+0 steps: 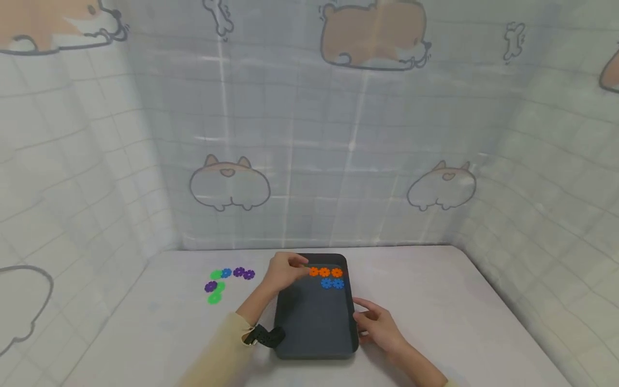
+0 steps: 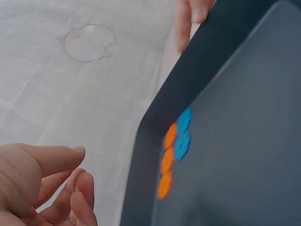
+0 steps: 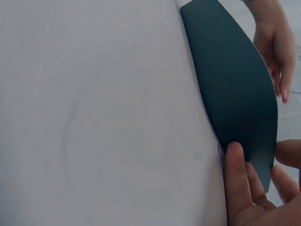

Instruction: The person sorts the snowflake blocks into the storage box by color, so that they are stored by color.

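A dark grey rectangular baking tray [image 1: 314,328] lies on the table. At its far end are three orange flower-shaped discs [image 1: 325,272] in a row, with two blue flower-shaped discs [image 1: 332,283] nearer to me. Over the tray's far left part is my left hand [image 1: 286,270], its fingertips beside the leftmost orange disc in the head view. The left wrist view shows nothing between that thumb and the loosely bent fingers. My right hand [image 1: 379,325] grips the tray's right wall, thumb at the rim [image 3: 276,117] and fingers along the outer side.
Left of the tray lie loose discs: purple ones [image 1: 239,272], green ones [image 1: 215,298] and a blue one [image 1: 225,273]. White table surface [image 1: 416,285] extends to the right. A curtain with cartoon dogs [image 1: 309,161] hangs behind and on both sides.
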`<state>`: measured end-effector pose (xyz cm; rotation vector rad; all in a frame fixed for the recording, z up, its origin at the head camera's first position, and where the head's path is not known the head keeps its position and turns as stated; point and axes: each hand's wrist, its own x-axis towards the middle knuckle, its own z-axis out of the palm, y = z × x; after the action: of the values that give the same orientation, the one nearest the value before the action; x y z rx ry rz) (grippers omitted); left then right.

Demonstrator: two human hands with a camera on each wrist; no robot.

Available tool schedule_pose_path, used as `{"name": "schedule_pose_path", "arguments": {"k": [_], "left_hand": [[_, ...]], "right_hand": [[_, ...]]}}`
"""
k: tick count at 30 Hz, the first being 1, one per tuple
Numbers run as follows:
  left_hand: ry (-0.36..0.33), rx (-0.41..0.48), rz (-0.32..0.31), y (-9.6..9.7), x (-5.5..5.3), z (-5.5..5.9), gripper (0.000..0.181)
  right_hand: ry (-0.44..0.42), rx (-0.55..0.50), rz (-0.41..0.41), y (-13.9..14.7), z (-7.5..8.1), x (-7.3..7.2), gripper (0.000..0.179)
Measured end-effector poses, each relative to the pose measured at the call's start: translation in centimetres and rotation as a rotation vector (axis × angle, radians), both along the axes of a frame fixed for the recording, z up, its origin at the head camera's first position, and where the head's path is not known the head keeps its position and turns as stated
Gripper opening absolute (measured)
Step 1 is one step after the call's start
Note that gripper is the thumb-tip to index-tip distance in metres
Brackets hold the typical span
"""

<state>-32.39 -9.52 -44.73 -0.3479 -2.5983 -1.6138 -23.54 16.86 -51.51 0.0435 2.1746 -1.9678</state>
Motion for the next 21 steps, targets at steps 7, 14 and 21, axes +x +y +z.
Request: {"name": "schedule_pose_path", "arguments": {"k": [7,14,21], "left_hand": [[0.022,-0.062,0.048,-6.0,0.4,1.6,0.018],[0.054,-0.196,0.08,-11.9,0.2,2.3,0.025],[0.054,-0.292,0.047,-16.9,-1.2,1.4,0.033]], "right_hand": [[0.001,0.009,-0.004,0.0,-0.2,0.1,0.054],[0.0,0.012,-0.006,0.1,-0.1,0.3,0.054],[0.003,-0.009,0.002,-0.1,-0.3,0.3,0.054]]}}
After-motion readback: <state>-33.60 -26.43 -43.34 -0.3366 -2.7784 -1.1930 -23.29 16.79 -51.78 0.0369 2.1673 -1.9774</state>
